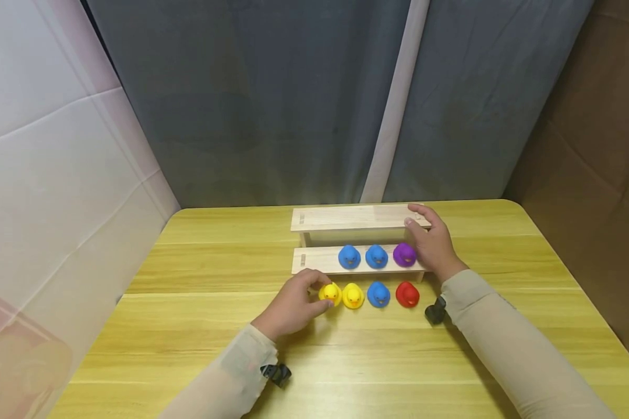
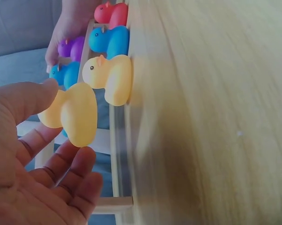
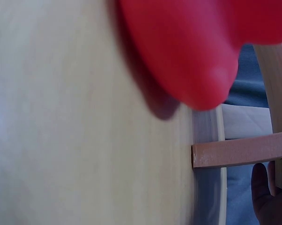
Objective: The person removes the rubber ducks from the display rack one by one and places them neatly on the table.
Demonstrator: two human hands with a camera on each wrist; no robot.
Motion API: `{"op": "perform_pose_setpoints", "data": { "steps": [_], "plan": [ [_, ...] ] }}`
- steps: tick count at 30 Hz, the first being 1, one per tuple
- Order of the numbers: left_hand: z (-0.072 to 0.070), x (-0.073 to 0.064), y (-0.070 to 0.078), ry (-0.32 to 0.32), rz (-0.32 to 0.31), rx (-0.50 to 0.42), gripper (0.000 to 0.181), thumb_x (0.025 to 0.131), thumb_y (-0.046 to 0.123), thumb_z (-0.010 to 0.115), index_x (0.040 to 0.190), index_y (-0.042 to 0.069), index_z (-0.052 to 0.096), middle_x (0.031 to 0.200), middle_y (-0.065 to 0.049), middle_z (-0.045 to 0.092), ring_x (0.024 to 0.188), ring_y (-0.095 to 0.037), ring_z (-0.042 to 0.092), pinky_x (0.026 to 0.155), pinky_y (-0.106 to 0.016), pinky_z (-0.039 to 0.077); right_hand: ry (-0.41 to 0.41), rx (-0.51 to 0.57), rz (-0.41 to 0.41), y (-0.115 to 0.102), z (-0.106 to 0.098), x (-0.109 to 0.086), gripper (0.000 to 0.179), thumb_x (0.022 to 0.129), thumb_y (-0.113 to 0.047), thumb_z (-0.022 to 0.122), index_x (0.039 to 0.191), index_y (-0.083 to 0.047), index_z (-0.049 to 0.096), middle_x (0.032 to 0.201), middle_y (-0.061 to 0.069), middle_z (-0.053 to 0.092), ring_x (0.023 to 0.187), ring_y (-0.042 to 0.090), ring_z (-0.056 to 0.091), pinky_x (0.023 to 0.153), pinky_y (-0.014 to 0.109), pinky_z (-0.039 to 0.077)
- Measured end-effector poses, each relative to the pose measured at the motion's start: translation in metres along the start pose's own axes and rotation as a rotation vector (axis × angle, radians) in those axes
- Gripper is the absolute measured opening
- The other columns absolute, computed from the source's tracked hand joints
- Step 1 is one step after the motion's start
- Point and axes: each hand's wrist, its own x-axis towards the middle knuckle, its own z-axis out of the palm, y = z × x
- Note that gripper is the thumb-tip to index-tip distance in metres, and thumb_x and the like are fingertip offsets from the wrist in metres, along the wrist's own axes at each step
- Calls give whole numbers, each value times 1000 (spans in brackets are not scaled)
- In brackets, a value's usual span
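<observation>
My left hand point(image 1: 296, 302) pinches a yellow rubber duck point(image 2: 77, 115) between thumb and fingers, at the left end of a row of ducks. Beside that duck stand another yellow duck point(image 1: 353, 295), a blue duck point(image 1: 379, 294) and a red duck point(image 1: 407, 294), in front of a two-tier wooden stand point(image 1: 356, 217). On its lower step sit two blue ducks point(image 1: 349, 256) and a purple duck point(image 1: 405, 255). My right hand point(image 1: 437, 241) grips the right end of the upper step, thumb at the front edge and a finger reaching toward the back.
The stand rests near the back edge of the yellow wood-grain table point(image 1: 215, 262). A dark grey curtain point(image 1: 272, 105) hangs behind it, with a white cloth point(image 1: 57, 116) on the left and a brown one point(image 1: 582, 145) on the right. Each sleeve cuff carries a small black camera point(image 1: 276, 374).
</observation>
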Motion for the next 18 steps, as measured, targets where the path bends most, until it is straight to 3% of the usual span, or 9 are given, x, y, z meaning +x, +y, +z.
{"op": "perform_pose_setpoints", "data": {
  "steps": [8, 18],
  "plan": [
    [2, 1, -3, -12, -11, 10, 21, 93, 14, 80, 111, 12, 70, 111, -1, 66, 105, -21, 63, 97, -47, 55, -10, -2, 4, -28, 0, -14, 48, 107, -20, 58, 152, -4, 52, 162, 16, 45, 141, 35, 42, 114, 47, 34],
    [2, 2, -4, -31, -33, 68, 22, 93, 13, 81, 111, 11, 69, 109, 0, 67, 107, -23, 65, 95, -45, 55, -14, 7, 5, -27, -1, -14, 48, 107, -19, 59, 152, -4, 52, 161, 15, 46, 129, 26, 44, 103, 31, 38]
  ]
}}
